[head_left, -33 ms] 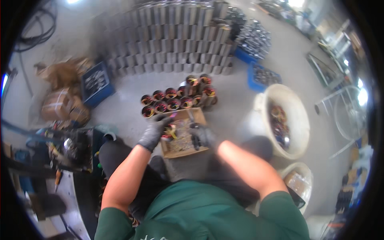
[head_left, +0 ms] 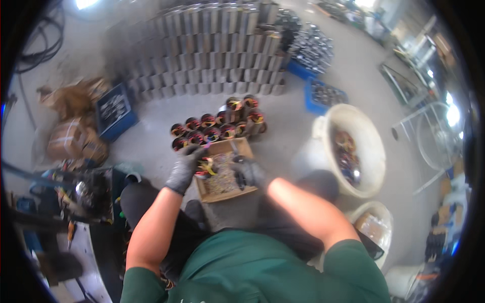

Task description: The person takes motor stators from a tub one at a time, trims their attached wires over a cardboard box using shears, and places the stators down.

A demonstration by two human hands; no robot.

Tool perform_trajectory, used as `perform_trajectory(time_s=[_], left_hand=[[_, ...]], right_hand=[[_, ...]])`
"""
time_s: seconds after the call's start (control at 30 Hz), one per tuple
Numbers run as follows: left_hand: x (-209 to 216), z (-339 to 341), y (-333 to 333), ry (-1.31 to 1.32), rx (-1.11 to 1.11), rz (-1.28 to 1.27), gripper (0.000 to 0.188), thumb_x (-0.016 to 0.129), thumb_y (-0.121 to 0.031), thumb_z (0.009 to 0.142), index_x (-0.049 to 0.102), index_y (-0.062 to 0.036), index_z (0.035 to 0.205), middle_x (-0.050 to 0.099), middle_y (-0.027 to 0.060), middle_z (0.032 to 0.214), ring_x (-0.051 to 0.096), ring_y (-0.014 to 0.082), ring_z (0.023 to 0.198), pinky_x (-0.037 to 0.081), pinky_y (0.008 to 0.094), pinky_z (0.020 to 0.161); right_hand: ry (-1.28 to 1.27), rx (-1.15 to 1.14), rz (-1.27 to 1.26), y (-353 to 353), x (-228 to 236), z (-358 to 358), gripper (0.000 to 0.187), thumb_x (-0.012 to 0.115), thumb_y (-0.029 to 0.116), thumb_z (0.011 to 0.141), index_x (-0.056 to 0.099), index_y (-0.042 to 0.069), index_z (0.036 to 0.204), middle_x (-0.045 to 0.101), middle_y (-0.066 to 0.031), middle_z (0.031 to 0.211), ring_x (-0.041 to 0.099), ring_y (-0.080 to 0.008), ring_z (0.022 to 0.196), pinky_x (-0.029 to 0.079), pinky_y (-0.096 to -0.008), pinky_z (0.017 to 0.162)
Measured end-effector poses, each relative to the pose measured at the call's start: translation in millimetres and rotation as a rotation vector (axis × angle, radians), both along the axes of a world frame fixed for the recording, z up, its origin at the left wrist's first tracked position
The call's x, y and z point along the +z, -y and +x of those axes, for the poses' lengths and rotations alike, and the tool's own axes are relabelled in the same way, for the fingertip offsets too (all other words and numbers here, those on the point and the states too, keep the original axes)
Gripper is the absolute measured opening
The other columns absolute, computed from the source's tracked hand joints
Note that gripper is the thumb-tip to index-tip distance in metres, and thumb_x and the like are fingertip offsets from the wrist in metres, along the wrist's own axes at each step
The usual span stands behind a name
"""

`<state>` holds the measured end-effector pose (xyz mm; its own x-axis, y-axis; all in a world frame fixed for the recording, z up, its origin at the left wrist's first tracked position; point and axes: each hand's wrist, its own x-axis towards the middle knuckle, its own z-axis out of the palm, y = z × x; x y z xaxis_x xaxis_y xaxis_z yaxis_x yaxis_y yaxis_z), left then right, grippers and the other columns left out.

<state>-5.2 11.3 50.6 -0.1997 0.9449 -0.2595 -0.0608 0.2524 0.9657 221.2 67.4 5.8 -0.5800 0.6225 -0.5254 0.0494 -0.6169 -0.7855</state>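
Both of my hands wear dark grey gloves. My left hand (head_left: 183, 170) is closed around a small wound coil part (head_left: 203, 171) with red and yellow wires, over the left side of a shallow cardboard box (head_left: 228, 195). My right hand (head_left: 252, 172) is closed on a dark-handled hand tool (head_left: 240, 178) at the box's right side; blur hides whether it is pliers or scissors. Small wire scraps (head_left: 221, 183) cover the box bottom. Just beyond the box stand several metal cylinders (head_left: 212, 134) with red windings and yellow wires inside.
Stacked grey metal tubes (head_left: 212, 60) form a wall at the back. Blue crates of metal parts stand left (head_left: 117, 113) and right (head_left: 323, 96). A white bucket (head_left: 374, 151) holding wound parts is near my right knee. Wrapped cartons (head_left: 68, 139) and a machine (head_left: 86, 194) are left.
The whole scene sits slightly further left in the picture. Both hands keep their holds and their places at the box.
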Motion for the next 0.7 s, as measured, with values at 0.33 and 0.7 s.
perform_trajectory(time_s=[0.33, 0.7], left_hand=[[115.7, -51.1, 53.6, -0.241, 0.300, 0.674, 0.031, 0.057, -0.011, 0.086, 0.062, 0.0044, 0.112, 0.065, 0.0076, 0.097, 0.060, 0.0140, 0.087, 0.047, 0.0271, 0.082], [103.5, -75.5, 206.0, -1.001, 0.609, 0.545, 0.018, 0.066, -0.001, 0.082, 0.067, -0.0006, 0.100, 0.066, 0.0103, 0.093, 0.064, 0.0204, 0.085, 0.050, 0.0310, 0.080]], right_hand=[[0.105, 0.054, 0.253, -12.6, -3.6, 8.8, 0.027, 0.069, 0.025, 0.086, 0.049, 0.013, 0.099, 0.049, -0.0026, 0.060, 0.044, -0.0145, 0.045, 0.033, -0.0318, 0.041], [0.239, 0.071, 0.336, -20.2, -38.2, 29.5, 0.051, 0.058, 0.011, 0.087, 0.040, 0.006, 0.135, 0.052, -0.0038, 0.065, 0.052, -0.0156, 0.052, 0.045, -0.0339, 0.045]])
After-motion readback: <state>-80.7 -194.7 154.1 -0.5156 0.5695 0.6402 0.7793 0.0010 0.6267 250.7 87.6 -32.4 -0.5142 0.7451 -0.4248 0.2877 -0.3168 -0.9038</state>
